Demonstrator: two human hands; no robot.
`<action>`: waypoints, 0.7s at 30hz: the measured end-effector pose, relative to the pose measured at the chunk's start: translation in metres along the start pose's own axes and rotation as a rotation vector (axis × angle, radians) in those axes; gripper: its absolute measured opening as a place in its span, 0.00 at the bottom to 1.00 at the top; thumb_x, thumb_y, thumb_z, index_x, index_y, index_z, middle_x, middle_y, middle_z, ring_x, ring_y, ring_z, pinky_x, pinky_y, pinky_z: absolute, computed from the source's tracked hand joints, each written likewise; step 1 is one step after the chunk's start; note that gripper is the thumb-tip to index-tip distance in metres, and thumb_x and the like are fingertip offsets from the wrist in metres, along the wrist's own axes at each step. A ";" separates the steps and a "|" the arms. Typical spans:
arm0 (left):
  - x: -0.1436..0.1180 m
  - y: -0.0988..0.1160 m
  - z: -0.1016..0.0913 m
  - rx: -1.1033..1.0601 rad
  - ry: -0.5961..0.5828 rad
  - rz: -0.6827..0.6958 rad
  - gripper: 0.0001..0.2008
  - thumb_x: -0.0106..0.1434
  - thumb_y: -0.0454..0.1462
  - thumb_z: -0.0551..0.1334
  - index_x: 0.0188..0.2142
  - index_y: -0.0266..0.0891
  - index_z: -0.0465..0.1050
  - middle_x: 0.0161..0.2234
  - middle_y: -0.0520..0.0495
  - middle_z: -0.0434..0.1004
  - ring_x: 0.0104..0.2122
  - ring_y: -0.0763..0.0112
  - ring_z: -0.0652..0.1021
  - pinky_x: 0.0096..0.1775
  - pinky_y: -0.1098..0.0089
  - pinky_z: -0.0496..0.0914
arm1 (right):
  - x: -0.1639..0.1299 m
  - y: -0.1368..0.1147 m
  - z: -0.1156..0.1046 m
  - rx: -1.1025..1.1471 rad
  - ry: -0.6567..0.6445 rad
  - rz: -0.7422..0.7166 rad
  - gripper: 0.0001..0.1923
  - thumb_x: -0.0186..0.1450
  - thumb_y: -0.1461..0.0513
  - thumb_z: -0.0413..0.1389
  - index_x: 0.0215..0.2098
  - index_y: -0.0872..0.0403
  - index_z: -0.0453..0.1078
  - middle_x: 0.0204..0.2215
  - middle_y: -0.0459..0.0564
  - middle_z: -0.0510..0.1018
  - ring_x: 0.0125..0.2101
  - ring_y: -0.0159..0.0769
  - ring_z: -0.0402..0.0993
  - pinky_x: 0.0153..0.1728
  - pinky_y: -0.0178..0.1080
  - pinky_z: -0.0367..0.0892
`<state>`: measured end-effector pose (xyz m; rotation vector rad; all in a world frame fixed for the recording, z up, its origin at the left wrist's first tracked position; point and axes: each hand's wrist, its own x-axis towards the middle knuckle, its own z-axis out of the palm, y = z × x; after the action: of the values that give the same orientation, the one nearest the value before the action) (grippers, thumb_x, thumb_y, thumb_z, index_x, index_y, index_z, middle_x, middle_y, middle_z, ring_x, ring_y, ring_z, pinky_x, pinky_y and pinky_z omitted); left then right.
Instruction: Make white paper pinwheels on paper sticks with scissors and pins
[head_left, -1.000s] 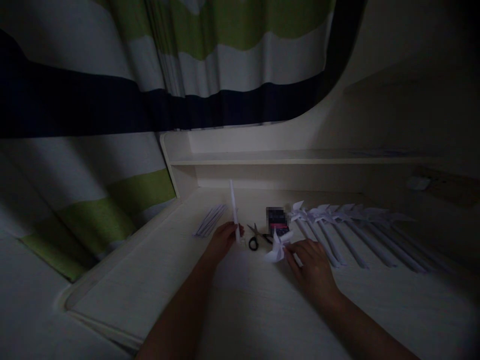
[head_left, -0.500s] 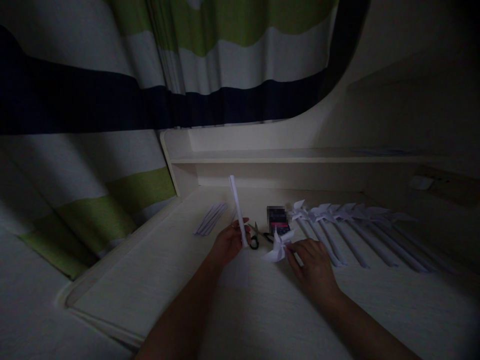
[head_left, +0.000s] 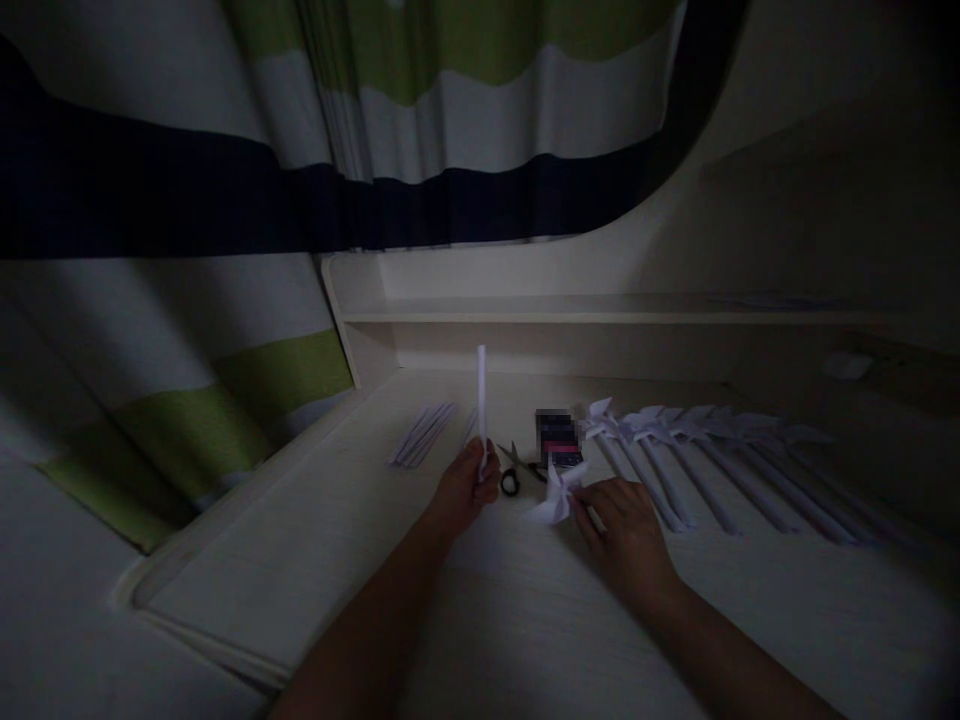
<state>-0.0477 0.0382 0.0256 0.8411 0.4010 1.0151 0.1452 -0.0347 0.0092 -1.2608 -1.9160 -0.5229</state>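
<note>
Two hands work close together on the pale wooden desk [head_left: 465, 610]. The left hand [head_left: 466, 488] is closed around the foot of a rolled white paper stick [head_left: 481, 400], its long axis upright. The folded white paper pinwheel head [head_left: 553, 497] lies just to its right, pinched by the right hand [head_left: 626, 520], black-handled scissors [head_left: 514, 472] lying between them
</note>
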 end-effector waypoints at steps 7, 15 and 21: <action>-0.001 -0.005 0.004 0.020 0.040 0.092 0.10 0.52 0.34 0.59 0.36 0.34 0.68 0.30 0.48 0.66 0.26 0.77 0.69 0.30 0.72 0.64 | -0.001 0.002 0.001 0.014 -0.008 0.004 0.08 0.60 0.64 0.48 0.28 0.56 0.67 0.24 0.50 0.71 0.29 0.37 0.64 0.32 0.40 0.56; -0.002 -0.004 0.006 0.039 0.016 0.053 0.22 0.46 0.30 0.62 0.43 0.37 0.64 0.30 0.50 0.66 0.22 0.80 0.67 0.23 0.76 0.59 | -0.001 0.001 -0.001 0.143 0.047 0.046 0.05 0.60 0.64 0.49 0.29 0.55 0.66 0.24 0.49 0.72 0.29 0.37 0.65 0.33 0.40 0.58; -0.005 -0.009 0.010 0.063 0.063 -0.106 0.14 0.55 0.47 0.55 0.33 0.38 0.63 0.18 0.58 0.57 0.12 0.86 0.53 0.13 0.81 0.44 | 0.002 -0.001 -0.006 0.332 0.067 0.129 0.05 0.59 0.62 0.51 0.27 0.54 0.66 0.24 0.48 0.71 0.29 0.36 0.66 0.33 0.40 0.61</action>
<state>-0.0382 0.0274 0.0252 0.8375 0.5283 0.9366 0.1462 -0.0378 0.0143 -1.1244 -1.7639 -0.1684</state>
